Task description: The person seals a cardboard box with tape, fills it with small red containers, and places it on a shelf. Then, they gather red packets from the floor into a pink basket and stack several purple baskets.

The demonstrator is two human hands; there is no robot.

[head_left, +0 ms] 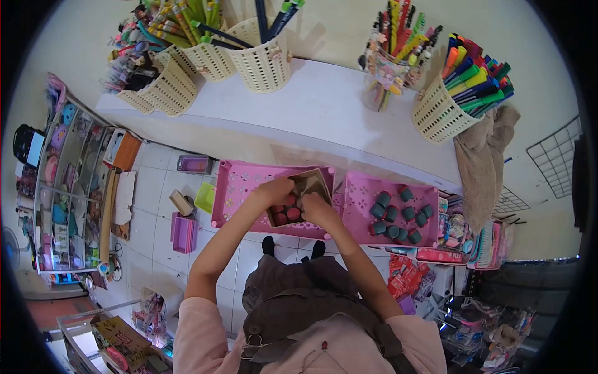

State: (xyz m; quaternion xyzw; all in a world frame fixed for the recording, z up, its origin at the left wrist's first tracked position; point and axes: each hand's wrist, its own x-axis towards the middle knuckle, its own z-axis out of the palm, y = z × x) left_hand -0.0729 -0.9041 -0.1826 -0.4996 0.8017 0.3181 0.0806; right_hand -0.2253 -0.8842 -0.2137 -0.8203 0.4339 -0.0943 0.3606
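Cardboard box [319, 181] in the head view: it sits in the right half of the left pink tray [240, 187], turned askew to the edges and reaching from near the far edge almost to the near one. The left hand [276, 189] comes over the box's left side and the right hand [317, 210] over its right, probably so that the box stays steady between them. The fingers of both hands bend down into the box; whether they are clamped on anything or stand apart, I cannot tell, as the hands hide the tips. Red round pieces [288, 215] lie grouped toward the box's near left corner, where its walls seem to keep them together. Just beside, the right pink tray [358, 218] bears loose dark green cylinders [391, 214], most between its middle and right edge, several tipped with red ends showing; its raised rim likely stops them rolling off. Beyond, pen baskets [260, 65] stand along the white counter [336, 93], presumably to leave both trays free for handwork.
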